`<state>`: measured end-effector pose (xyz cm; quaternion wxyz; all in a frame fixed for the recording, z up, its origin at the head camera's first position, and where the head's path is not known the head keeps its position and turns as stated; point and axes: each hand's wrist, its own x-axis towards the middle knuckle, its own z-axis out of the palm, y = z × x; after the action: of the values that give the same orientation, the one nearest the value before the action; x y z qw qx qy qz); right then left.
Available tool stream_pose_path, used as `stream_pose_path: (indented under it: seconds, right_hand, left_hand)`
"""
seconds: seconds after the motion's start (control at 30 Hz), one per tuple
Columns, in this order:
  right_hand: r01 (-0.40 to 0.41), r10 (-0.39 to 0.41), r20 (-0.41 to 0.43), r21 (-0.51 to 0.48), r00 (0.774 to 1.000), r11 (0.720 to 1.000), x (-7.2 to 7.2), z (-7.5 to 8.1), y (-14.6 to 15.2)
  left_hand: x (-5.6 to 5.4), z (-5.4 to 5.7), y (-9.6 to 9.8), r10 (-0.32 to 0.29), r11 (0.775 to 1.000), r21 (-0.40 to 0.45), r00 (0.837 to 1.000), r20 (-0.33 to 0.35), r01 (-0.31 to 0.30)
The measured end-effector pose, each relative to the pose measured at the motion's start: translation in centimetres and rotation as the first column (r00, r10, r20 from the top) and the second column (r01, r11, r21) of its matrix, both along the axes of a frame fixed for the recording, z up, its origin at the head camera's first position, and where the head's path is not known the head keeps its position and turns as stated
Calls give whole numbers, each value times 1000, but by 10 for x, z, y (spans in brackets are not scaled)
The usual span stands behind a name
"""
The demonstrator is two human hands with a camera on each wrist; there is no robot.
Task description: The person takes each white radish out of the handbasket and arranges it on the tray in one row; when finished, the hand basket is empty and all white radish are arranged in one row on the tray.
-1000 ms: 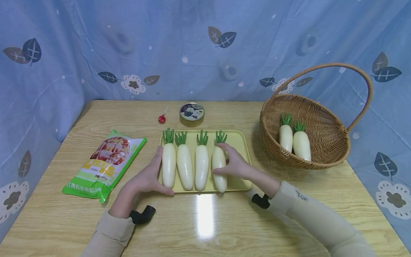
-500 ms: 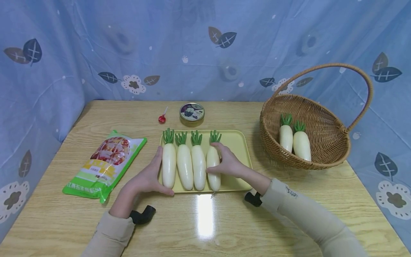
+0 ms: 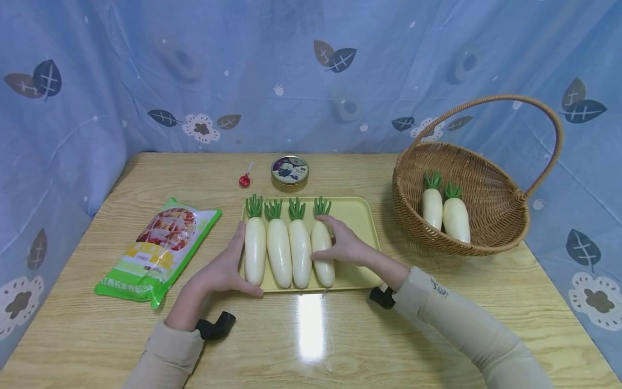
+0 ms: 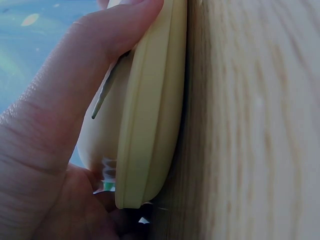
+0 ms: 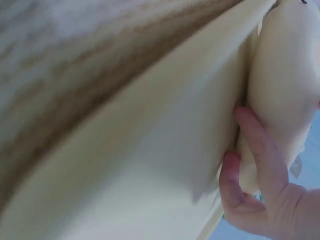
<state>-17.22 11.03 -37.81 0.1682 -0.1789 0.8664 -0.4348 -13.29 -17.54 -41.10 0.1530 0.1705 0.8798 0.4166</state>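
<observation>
Several white radishes with green tops stand side by side on a pale yellow tray (image 3: 357, 243), the leftmost radish (image 3: 255, 251) close to its left edge. My left hand (image 3: 221, 270) holds the tray's left side, its thumb on the rim at the front corner; the left wrist view shows the tray rim (image 4: 142, 115) between thumb and fingers. My right hand (image 3: 346, 243) grips the rightmost radish (image 3: 322, 243), thumb on the near part and fingers by the green top. In the right wrist view, fingertips (image 5: 245, 117) reach down between that radish and the tray floor.
A wicker basket (image 3: 486, 216) tilts at the right with two radishes (image 3: 455, 219) inside. At the left lies a green food bag (image 3: 157, 248). Behind the tray are a round tin (image 3: 290, 172) and a red lollipop (image 3: 245, 180). A blue patterned curtain (image 3: 277, 75) backs the table.
My right hand has slid the rightmost radish leftward. The radish beside it has also moved left, against its neighbour. My left hand has stayed in place.
</observation>
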Motion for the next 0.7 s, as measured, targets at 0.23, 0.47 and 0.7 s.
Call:
stream_pose_path:
  seconds: [0.23, 0.47, 0.7]
  right_hand:
    - [-62, 64, -33, 69, 997, 996, 1, 2, 2]
    - [-61, 63, -25, 82, 998, 995, 0, 2, 6]
    - [-53, 51, 48, 32, 998, 998, 0, -1, 8]
  left_hand:
    - [1, 1, 0, 3, 1000, -1, 1000, 3, -3]
    - [1, 1, 0, 9, 1000, 2, 1000, 15, -9]
    - [1, 1, 1, 10, 1000, 6, 1000, 18, -10]
